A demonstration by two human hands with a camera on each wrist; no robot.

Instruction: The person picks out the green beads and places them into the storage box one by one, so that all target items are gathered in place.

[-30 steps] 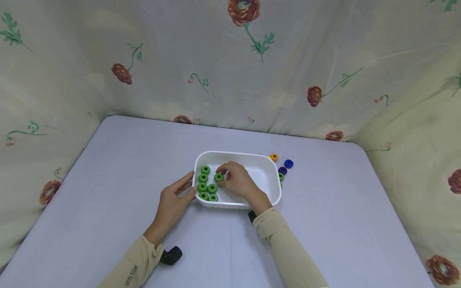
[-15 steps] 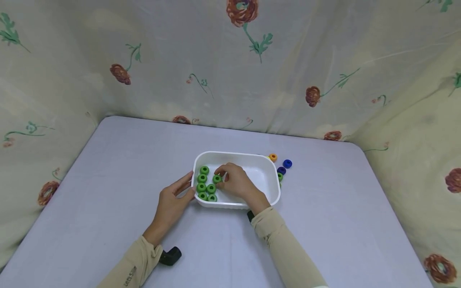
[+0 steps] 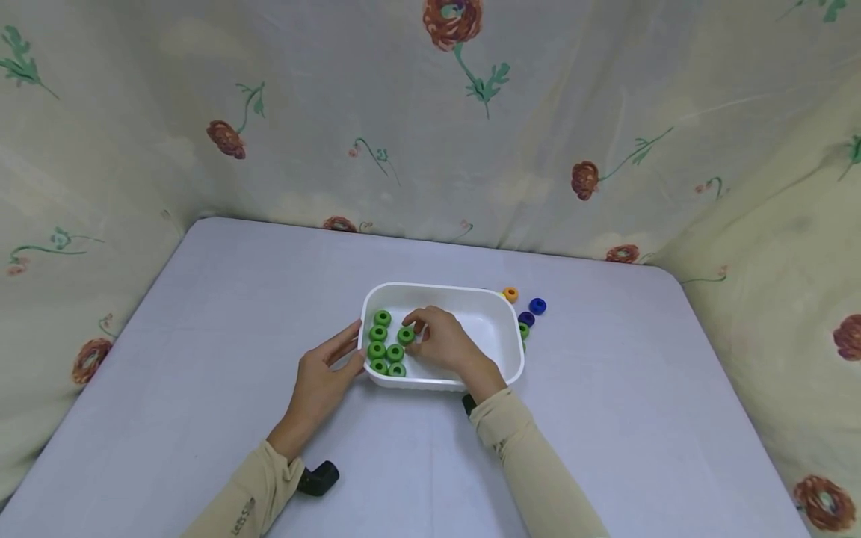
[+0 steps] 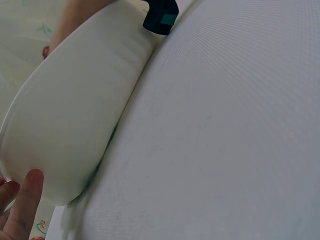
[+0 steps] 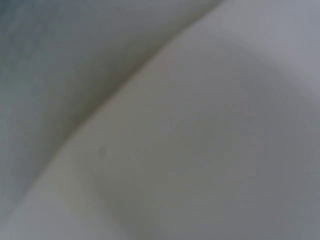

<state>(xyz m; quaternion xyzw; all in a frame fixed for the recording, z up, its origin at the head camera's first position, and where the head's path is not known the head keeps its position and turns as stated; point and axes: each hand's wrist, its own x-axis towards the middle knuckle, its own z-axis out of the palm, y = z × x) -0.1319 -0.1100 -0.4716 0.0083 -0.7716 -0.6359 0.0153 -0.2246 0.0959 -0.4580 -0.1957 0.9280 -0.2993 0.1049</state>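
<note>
A white tray (image 3: 480, 317) stands on the table, with several green beads (image 3: 377, 350) grouped at its left end. Inside it, my right hand (image 3: 444, 342) pinches one green bead (image 3: 406, 335) between thumb and fingers, just right of the group. My left hand (image 3: 319, 381) rests with fairly straight fingers against the tray's left end. In the left wrist view, fingertips (image 4: 31, 192) touch the outer wall of the tray (image 4: 75, 110). A blurred pale wall fills the right wrist view, and the right hand does not show there.
Beyond the tray's right end lie an orange bead (image 3: 510, 294), a blue bead (image 3: 537, 305), a dark purple bead (image 3: 527, 319) and partly hidden green ones (image 3: 523, 331). The pale tabletop (image 3: 605, 403) extends to both sides. A floral cloth (image 3: 430, 187) hangs behind.
The pinched green bead has shifted very slightly toward the front of the tray. Both hands otherwise keep their places, and the head view drifts a little.
</note>
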